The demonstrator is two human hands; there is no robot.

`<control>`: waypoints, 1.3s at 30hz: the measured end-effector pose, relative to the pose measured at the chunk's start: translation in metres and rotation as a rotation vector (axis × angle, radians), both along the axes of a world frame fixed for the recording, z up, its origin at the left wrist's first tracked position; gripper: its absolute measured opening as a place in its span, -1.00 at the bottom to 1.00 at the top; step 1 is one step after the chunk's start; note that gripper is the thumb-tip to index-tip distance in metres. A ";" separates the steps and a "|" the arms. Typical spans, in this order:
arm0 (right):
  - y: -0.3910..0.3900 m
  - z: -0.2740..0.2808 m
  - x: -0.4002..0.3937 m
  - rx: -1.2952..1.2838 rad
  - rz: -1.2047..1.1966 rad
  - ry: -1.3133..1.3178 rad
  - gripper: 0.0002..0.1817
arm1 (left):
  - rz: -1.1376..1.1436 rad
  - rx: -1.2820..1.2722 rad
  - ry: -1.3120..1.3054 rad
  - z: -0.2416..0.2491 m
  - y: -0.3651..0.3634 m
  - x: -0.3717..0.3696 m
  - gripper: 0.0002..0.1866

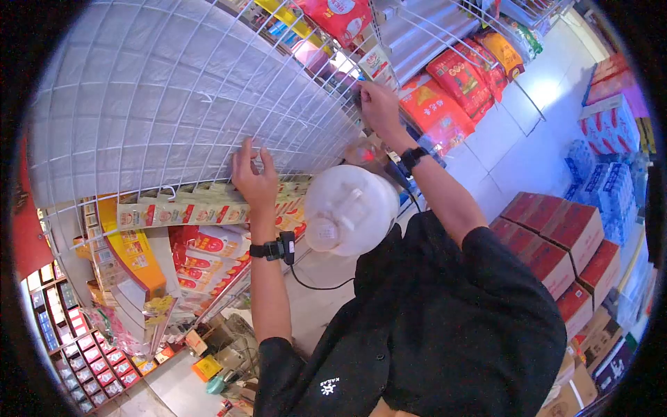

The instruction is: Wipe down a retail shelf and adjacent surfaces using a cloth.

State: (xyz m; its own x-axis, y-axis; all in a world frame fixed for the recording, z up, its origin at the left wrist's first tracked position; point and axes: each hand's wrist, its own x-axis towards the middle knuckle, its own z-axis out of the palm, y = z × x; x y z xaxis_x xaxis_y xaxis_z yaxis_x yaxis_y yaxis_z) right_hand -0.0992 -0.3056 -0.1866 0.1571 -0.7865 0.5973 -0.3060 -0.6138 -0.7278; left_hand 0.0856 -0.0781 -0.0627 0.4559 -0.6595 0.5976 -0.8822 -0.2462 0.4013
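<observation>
My left hand point(254, 182) is at the near edge of a white wire rack point(174, 156), its fingers apart and fingertips against the wires. Just beneath it hangs a row of small printed packets point(177, 212). My right hand point(381, 110) is at the rack's far side, with fingers curled near a small white and red packet point(376, 62); what they grip, if anything, is hidden. A whitish plastic jug point(354, 208) with a handle and round cap stands below, between my forearms. Pale sheeting point(132, 104) shows behind the wire grid.
Red bags point(438, 104) line a low shelf beyond my right arm. Stacked red-brown cartons point(556, 233) and wrapped bottle packs point(611, 187) stand at the right. Shelves of small boxes point(80, 347) fill the lower left. A cable point(313, 286) runs from my left wristband.
</observation>
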 end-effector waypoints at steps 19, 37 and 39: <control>-0.030 -0.001 -0.006 -0.138 0.266 0.563 -0.78 | -0.006 -0.016 -0.036 0.003 -0.002 0.000 -0.62; 0.018 -0.008 0.026 -0.310 0.508 0.304 -0.77 | -0.035 -0.030 -0.017 0.001 -0.006 -0.001 -0.57; 0.037 -0.010 0.032 -0.321 0.543 0.337 -0.79 | -0.022 -0.017 -0.003 0.002 -0.006 -0.002 -0.56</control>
State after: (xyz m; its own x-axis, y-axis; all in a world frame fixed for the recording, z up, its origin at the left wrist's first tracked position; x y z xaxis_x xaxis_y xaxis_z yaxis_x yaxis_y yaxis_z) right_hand -0.0672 -0.2682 -0.1969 0.6936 -0.3382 0.6360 -0.0726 -0.9113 -0.4053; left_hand 0.0839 -0.0841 -0.0604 0.4394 -0.6591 0.6103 -0.8887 -0.2201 0.4022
